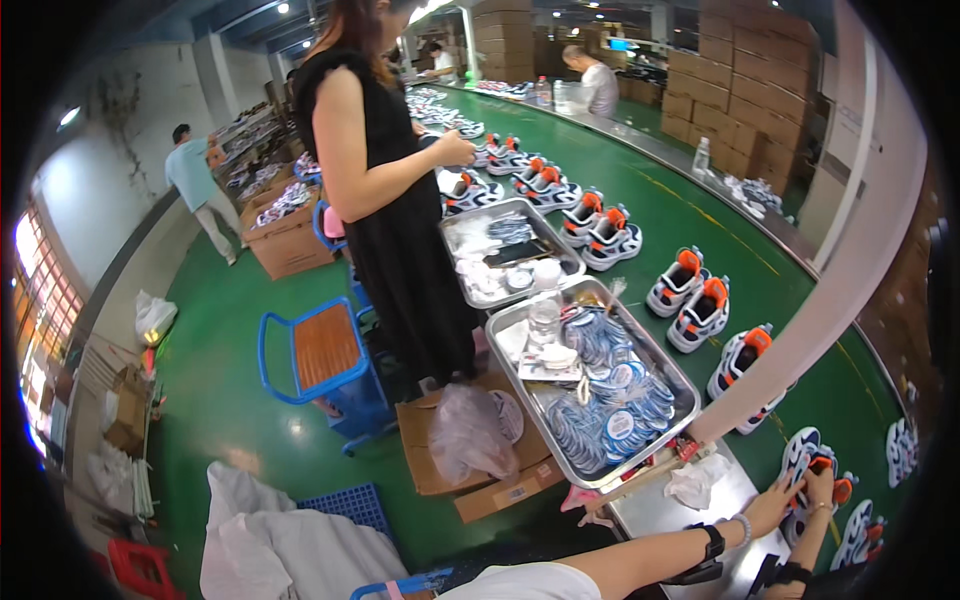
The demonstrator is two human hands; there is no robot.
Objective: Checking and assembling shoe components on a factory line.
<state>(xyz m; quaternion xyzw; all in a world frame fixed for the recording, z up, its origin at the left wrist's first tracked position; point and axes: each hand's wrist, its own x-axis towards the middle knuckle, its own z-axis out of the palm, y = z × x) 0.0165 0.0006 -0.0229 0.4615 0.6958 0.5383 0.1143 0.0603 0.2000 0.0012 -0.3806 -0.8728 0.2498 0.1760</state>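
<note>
At the lower right, my left hand reaches onto a pair of white and navy sneakers with orange lining on the green belt. Its fingers close on the shoe nearer me, a sneaker. Close beside it, my right hand grips the same pair near the orange collar. The fingers partly hide the shoes, so which part each hand grips is hard to see. A watch and a bead bracelet are on my left wrist; a black band is on my right forearm.
A metal tray of round blue-and-white tags stands left of the belt; a second tray lies beyond. More sneakers line the belt. A white post rises nearby. A co-worker in black stands past a blue cart.
</note>
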